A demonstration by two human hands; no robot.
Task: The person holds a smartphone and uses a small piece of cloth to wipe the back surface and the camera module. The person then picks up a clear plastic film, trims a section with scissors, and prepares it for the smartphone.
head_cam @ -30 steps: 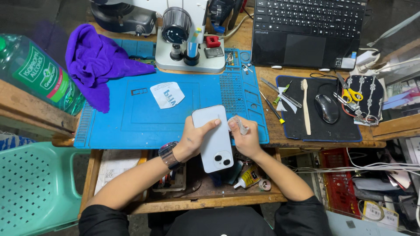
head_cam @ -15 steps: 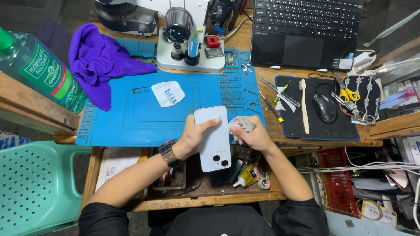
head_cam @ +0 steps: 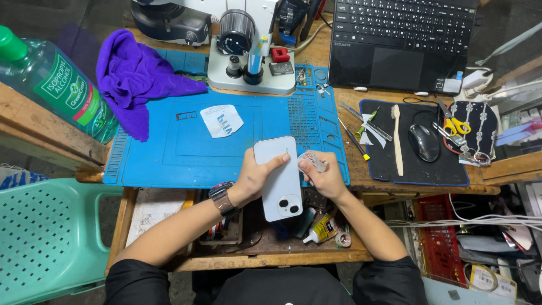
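Left hand (head_cam: 251,179) grips white phone (head_cam: 278,178), back up, over blue mat (head_cam: 169,152) near edge; right hand (head_cam: 324,178) pinches crumpled clear film (head_cam: 314,161) beside it; phone should stay firmly braced

The phone (head_cam: 279,179) in my left hand (head_cam: 252,179) is pale white-blue with a dark camera pair. My right hand (head_cam: 324,178) pinches a clear, whitish film (head_cam: 314,161). At twelve o'clock lies the bright blue mat (head_cam: 186,152), at eleven the purple cloth (head_cam: 138,76), at ten a clear bottle (head_cam: 53,85) with a green cap, at two a black mousepad (head_cam: 384,164).
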